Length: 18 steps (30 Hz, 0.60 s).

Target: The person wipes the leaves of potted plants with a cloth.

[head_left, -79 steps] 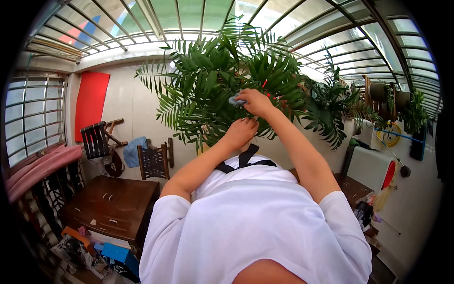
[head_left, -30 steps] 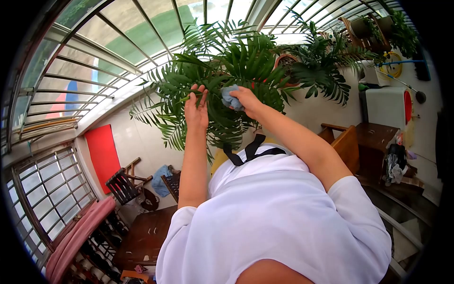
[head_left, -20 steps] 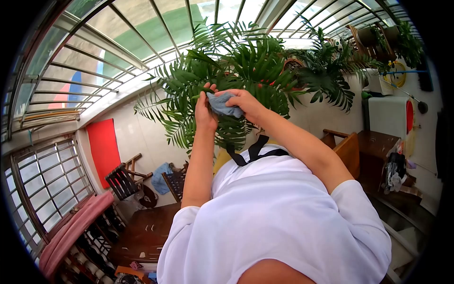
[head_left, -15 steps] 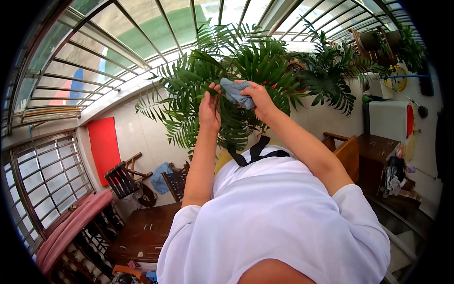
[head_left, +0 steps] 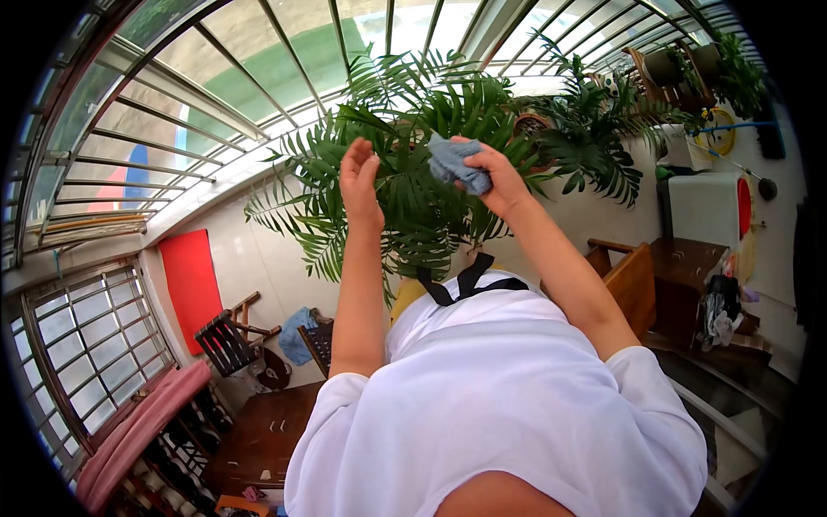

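Note:
A leafy green palm plant [head_left: 422, 202] fills the space in front of me, its long fronds spreading to both sides. My right hand [head_left: 501, 178] grips a crumpled grey-blue cloth [head_left: 458, 164] in front of the upper leaves. To the left, my left hand [head_left: 360, 183] is raised before the fronds with its fingers loosely bent and thumb apart, and nothing shows in it. Whether its fingertips touch a leaf is hard to see. The two hands are apart, with foliage visible between them.
Window bars [head_left: 284, 65] curve behind the plant. Another potted plant [head_left: 594, 142] stands to its right. At left are a red panel [head_left: 191, 289] and a dark folding stool [head_left: 228, 340]. A wooden chair [head_left: 627, 289] and brown cabinet [head_left: 685, 271] stand at right.
My hands have moved apart: the left went left and up, off the leaf near it. The right shifted right with the cloth still in its grip.

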Each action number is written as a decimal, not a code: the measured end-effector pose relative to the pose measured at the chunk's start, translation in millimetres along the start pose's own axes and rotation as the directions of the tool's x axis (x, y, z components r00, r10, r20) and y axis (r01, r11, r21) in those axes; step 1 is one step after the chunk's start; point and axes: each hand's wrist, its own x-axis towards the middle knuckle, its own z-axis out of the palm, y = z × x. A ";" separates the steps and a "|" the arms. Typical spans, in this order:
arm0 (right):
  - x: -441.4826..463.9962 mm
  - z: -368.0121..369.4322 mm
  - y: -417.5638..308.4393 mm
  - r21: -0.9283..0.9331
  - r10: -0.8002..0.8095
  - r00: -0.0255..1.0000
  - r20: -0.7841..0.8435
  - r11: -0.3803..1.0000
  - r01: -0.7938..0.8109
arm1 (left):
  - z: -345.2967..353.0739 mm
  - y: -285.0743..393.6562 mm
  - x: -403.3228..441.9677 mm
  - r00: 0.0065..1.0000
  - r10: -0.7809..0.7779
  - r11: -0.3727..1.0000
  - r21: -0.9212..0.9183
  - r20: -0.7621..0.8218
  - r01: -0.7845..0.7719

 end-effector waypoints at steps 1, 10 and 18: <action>2.2 -6.4 -4.5 0.039 -0.030 0.999 -0.044 0.999 0.032 | 1.1 5.0 8.9 0.997 0.000 0.998 0.070 -0.082 0.005; 20.2 -84.5 0.0 -0.543 -0.410 0.889 -0.202 0.802 0.246 | -8.0 -31.2 23.6 0.963 -0.175 0.950 0.221 -0.204 0.220; 2.3 -158.8 12.3 -0.760 -0.447 0.748 -0.490 0.640 -0.115 | 3.8 -100.2 -36.1 0.956 -0.134 0.497 0.852 0.262 -0.164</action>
